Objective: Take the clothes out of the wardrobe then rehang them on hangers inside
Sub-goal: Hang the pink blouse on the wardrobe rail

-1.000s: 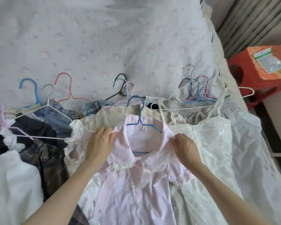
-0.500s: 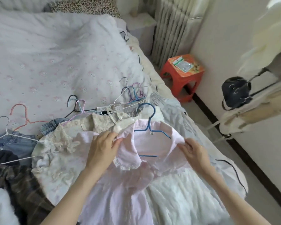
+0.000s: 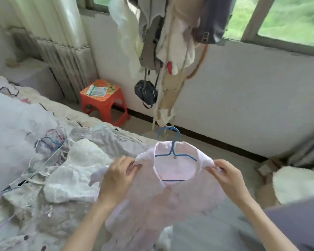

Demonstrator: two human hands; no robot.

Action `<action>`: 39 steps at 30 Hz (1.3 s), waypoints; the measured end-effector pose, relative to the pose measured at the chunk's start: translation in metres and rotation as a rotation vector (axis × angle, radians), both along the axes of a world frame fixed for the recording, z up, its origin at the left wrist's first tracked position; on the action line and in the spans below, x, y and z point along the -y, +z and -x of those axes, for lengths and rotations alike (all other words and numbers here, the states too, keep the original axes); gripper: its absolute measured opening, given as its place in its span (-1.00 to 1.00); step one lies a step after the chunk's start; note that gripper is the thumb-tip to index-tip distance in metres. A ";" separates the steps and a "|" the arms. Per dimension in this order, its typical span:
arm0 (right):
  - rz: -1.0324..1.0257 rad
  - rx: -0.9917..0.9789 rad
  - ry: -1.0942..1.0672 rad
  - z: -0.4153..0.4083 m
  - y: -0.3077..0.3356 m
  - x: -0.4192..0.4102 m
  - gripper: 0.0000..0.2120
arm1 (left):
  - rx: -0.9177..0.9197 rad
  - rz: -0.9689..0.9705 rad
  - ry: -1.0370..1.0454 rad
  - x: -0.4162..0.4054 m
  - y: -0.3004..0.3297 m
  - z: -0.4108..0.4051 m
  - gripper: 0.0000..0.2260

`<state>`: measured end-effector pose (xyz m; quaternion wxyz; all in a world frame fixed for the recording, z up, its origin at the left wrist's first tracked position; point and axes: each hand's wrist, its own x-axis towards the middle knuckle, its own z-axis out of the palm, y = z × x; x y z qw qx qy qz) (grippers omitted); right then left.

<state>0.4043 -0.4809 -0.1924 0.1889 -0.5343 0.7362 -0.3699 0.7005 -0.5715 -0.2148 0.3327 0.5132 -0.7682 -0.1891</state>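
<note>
Left hand [image 3: 117, 175] at nine o'clock, right hand [image 3: 227, 175] at three, each pinching the pink blouse [image 3: 172, 198] (blue hanger [image 3: 173, 153] inside)

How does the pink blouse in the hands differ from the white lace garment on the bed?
The pink blouse is lifted off the bed, gripped at its shoulders by the left hand and the right hand; the white lace garment lies crumpled on the bed, untouched. The pink blouse has a blue hanger through its neck; no hanger shows inside the white lace garment. Both are pale, light fabric.
</note>
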 end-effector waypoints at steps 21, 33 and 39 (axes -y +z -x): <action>0.183 -0.291 -0.948 0.242 0.057 -0.349 -0.58 | -0.145 -0.017 -0.871 -0.160 0.066 0.441 -0.88; -0.063 -0.380 -1.445 0.268 0.052 -0.505 -0.79 | -0.036 -0.052 -1.336 -0.303 0.066 0.615 -0.87; -0.241 -0.281 -1.675 0.287 0.051 -0.534 -0.77 | 0.172 -0.024 -1.613 -0.345 0.048 0.692 -0.71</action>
